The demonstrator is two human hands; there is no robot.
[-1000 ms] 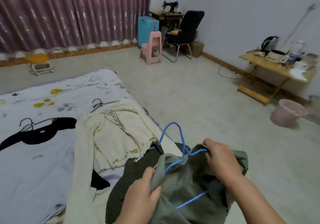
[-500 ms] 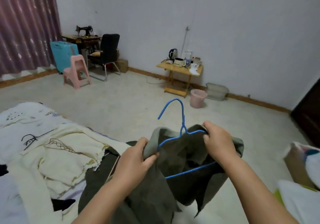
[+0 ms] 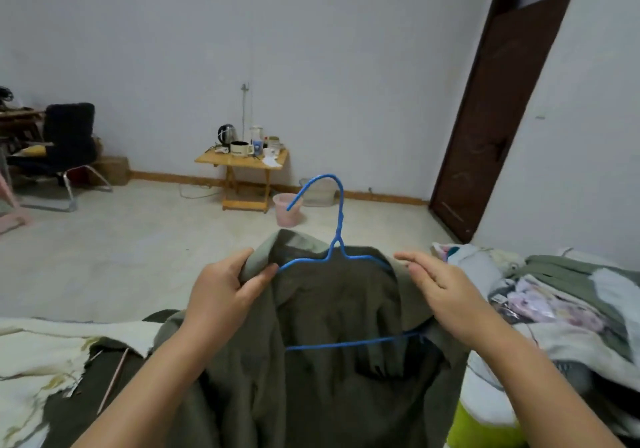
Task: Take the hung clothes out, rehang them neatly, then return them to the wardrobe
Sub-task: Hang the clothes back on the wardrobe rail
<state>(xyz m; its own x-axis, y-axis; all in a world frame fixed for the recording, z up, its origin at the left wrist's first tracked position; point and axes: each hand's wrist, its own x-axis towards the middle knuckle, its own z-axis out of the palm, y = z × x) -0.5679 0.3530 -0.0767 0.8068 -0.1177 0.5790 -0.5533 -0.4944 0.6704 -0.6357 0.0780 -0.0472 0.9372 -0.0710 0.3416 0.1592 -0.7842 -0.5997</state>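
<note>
The left hand (image 3: 221,291) pinched the collar of a dark olive-green fabric garment (image 3: 332,361), thumb and fingers clamped on the cloth. The right hand (image 3: 440,288) rested against the other shoulder, fingers straight and slightly apart. A blue wire hanger (image 3: 337,236) sat inside the garment, held up before the person, hook upright.

No readable text, label, brand or number anywhere, mug (image 3: 241,149) on the counter (image 3: 221,161) bore a dark band too small and blurred to read
</note>
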